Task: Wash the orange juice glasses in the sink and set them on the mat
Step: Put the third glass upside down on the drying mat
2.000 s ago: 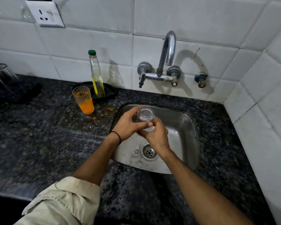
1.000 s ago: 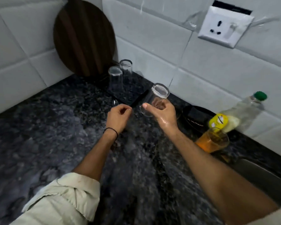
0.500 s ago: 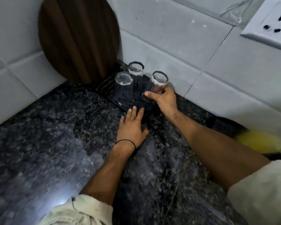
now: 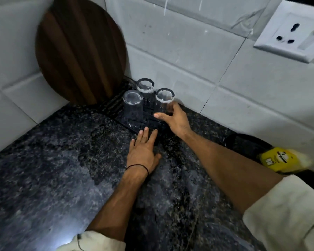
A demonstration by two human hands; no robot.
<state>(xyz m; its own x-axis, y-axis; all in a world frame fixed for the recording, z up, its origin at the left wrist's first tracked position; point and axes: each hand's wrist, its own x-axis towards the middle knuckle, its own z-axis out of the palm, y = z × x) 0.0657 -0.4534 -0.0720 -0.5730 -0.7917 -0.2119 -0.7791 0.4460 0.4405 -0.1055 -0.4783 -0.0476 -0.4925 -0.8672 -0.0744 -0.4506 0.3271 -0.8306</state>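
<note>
**A:** Where is the rightmost clear glass tumbler (image 4: pixel 164 100) standing?

**B:** It is standing upside down, base upward, at the right end of the black ribbed mat (image 4: pixel 114 105). The mat is lying in the corner of the dark speckled stone desk (image 4: pixel 43 169), under the white wall tiles (image 4: pixel 188 57).

**A:** Who is holding it?

**B:** The right hand (image 4: pixel 177 121) is gripping it low down. The thumb is lying across the near side and the fingers (image 4: pixel 174 108) are curling round the far side, closed on the glass. The palm is hiding the rim, so I cannot tell whether it is fully resting on the mat.

**A:** What is the other hand doing?

**B:** The left hand (image 4: pixel 143 151) is lying palm down on the desk, fingers straight and holding nothing. Its fingertips are reaching the mat's near edge. A thin black band (image 4: pixel 137 166) is circling that wrist.

**A:** Are other glasses sitting there?

**B:** Yes. The front clear glass tumbler (image 4: pixel 132 104) is standing inverted on the mat's left side. The back clear glass tumbler (image 4: pixel 145 85) is standing inverted behind and between the two, nearest the wall.

**A:** What is surrounding them?

**B:** A round dark-brown wooden board (image 4: pixel 80 49) is leaning against the wall behind the mat. A white wall socket (image 4: pixel 290 35) is showing at the upper right. At the right edge, a blurred yellow-labelled bottle (image 4: pixel 277 160) is showing beside a black dish (image 4: pixel 246 144).
</note>
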